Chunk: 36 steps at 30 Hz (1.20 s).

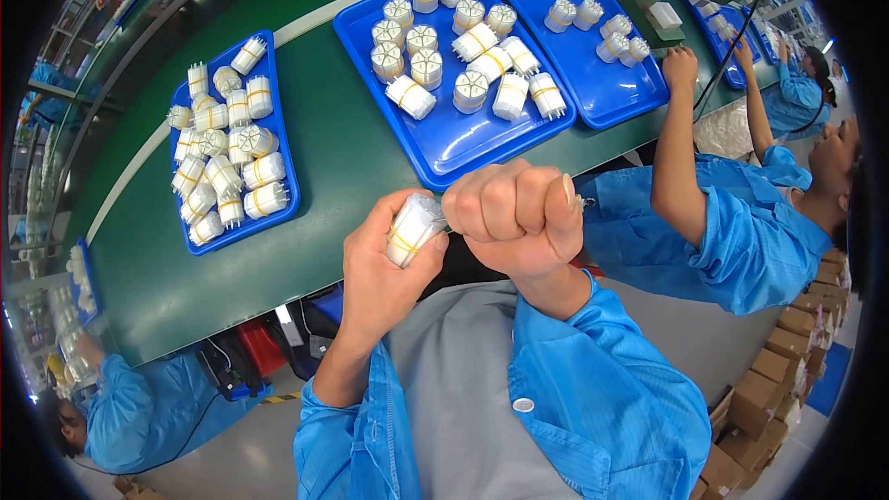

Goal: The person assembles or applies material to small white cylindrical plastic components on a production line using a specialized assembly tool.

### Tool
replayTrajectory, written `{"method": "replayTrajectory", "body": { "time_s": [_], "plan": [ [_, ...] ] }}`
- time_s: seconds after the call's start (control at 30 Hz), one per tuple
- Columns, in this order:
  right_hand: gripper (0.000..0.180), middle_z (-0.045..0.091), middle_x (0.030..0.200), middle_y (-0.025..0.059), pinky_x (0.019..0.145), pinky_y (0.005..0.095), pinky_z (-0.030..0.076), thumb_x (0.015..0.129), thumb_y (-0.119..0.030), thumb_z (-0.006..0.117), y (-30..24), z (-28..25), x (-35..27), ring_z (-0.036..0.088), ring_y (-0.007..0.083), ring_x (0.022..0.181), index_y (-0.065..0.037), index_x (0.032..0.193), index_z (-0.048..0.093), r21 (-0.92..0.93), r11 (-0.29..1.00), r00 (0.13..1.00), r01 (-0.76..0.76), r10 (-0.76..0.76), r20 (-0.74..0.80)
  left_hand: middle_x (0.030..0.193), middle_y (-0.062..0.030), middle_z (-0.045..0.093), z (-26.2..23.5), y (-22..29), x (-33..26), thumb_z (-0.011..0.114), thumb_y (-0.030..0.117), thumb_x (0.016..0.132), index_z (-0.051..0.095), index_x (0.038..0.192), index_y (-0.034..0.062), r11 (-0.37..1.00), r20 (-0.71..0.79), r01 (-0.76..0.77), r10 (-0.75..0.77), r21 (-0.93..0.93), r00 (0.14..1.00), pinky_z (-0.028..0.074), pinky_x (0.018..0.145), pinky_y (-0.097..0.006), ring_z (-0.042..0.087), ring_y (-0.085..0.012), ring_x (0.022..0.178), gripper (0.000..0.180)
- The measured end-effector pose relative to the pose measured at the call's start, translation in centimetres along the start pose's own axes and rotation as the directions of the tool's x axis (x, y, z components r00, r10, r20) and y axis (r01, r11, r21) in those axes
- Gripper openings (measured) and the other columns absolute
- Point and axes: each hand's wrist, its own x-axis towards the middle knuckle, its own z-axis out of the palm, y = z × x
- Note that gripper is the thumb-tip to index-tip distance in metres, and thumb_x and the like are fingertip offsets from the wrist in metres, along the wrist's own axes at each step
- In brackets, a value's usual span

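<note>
My left hand (381,259) is wrapped round a white cylinder with a yellow band (414,231), held tilted just off the table's near edge. Close against its upper end, my right hand (519,218) is closed in a fist. A thin metallic bit shows between that fist and the cylinder, and a small end pokes out by the thumb; the rest is hidden in the fingers. Beyond my hands, a blue tray (444,162) carries several similar banded white cylinders, some upright with segmented round ends showing, others on their sides.
To the left, another blue tray (291,162) is crowded with banded cylinders. A third blue tray (607,111) at right holds several more transparent-looking pieces. All stand on the green table (319,222). A co-worker's arm (681,148) reaches in at right; another person (148,412) sits at lower left.
</note>
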Motion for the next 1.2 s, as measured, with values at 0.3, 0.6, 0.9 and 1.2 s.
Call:
{"method": "replayTrajectory", "body": {
  "time_s": [0.3,0.6,0.9,1.2],
  "plan": [
    [0.048,0.029,0.051,-0.0026,0.047,0.0294,0.022,0.104,-0.034,0.037,-0.4,-0.9,0.6,0.021,0.0097,0.046,-0.012,0.062,0.032,0.091,0.975,0.979,-0.205,0.206,-0.006,0.095,-0.0115,0.066,0.1,-0.1,0.4,0.071,0.003,0.079,0.057,0.115,-0.0006,0.989,0.024,-0.072,0.07,0.127,0.997,0.051,0.072,-0.031,0.063,-0.0164,0.081,0.039],
    [0.047,0.032,0.052,-0.0022,0.049,0.0298,0.025,0.104,-0.036,0.037,-0.5,-0.2,0.4,0.024,0.0113,0.047,-0.013,0.062,0.033,0.027,1.0,1.0,-0.009,0.009,0.011,0.098,-0.0081,0.064,-0.1,-0.5,0.1,0.07,0.002,0.079,0.055,0.115,0.0003,0.999,-0.012,-0.036,0.036,-0.012,0.999,0.049,0.074,-0.027,0.06,-0.0116,0.085,0.04],
    [0.05,0.032,0.049,-0.0031,0.045,0.0299,0.023,0.104,-0.041,0.035,-0.2,0.4,0.5,0.026,0.0109,0.041,-0.014,0.063,0.032,-0.193,0.981,0.998,0.011,0.0,0.058,0.094,-0.0117,0.068,0.5,-0.2,0.0,0.073,0.003,0.076,0.054,0.112,-0.0001,0.998,-0.043,-0.06,0.061,0.033,0.997,0.053,0.071,-0.029,0.066,-0.0151,0.082,0.041],
    [0.05,0.031,0.05,-0.0033,0.047,0.0297,0.023,0.104,-0.04,0.035,0.0,-0.6,0.6,0.023,0.0106,0.044,-0.013,0.062,0.032,-0.043,0.977,0.978,-0.209,0.208,-0.034,0.092,-0.0134,0.067,0.5,-0.7,0.2,0.072,0.003,0.077,0.054,0.111,0.0009,0.985,-0.058,-0.094,0.103,0.147,0.993,0.053,0.07,-0.031,0.067,-0.0172,0.082,0.038]
  ]
}}
